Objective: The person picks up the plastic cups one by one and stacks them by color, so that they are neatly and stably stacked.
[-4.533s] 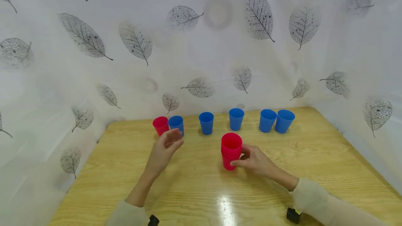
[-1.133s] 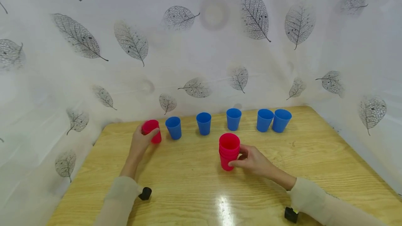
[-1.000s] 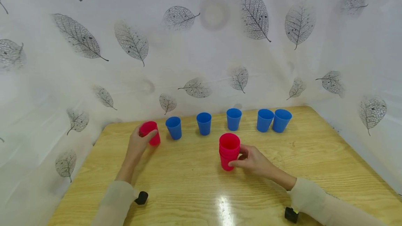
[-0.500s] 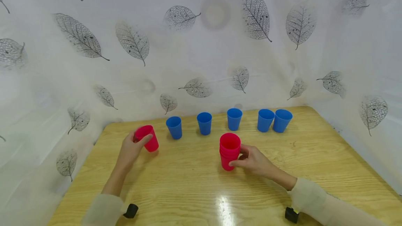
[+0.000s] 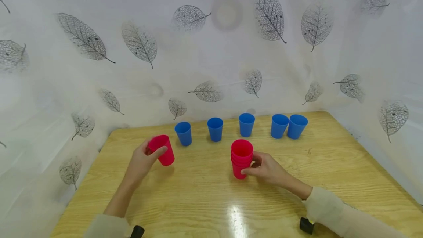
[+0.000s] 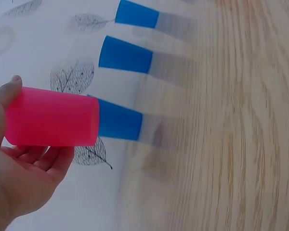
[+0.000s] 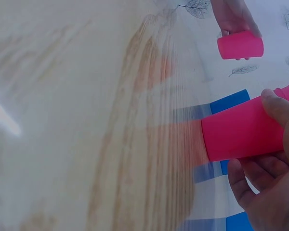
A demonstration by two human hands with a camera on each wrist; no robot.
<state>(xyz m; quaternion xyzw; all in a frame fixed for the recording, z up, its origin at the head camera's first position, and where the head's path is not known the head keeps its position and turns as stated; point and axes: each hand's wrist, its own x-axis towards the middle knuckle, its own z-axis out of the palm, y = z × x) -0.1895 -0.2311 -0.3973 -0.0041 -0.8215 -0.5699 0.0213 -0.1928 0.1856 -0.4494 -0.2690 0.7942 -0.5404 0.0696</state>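
Observation:
My left hand [image 5: 142,162] grips a single red cup [image 5: 166,155] near its rim, thumb on the near side. In the left wrist view that red cup [image 6: 55,118] is clear of the table, in front of a blue cup [image 6: 120,120]. My right hand [image 5: 269,170] holds a stack of nested red cups [image 5: 240,166] upright at mid-table, fingers behind and thumb in front. The right wrist view shows the stack [image 7: 245,130] close to the wood, several rims showing at its top end. The two hands are apart, the single cup left of the stack.
Several blue cups stand upright along the table's back: one [image 5: 183,134] at the left, others [image 5: 215,129] [image 5: 246,125] toward the middle, and a close pair [image 5: 279,126] at the right. A leaf-patterned white sheet [image 5: 205,54] rises behind the wooden table [image 5: 198,201].
My left hand reached past the blue cup, took the red cup from the back left, lifted it and brought it nearer, now moving rightward. The right hand and its stack stay in place.

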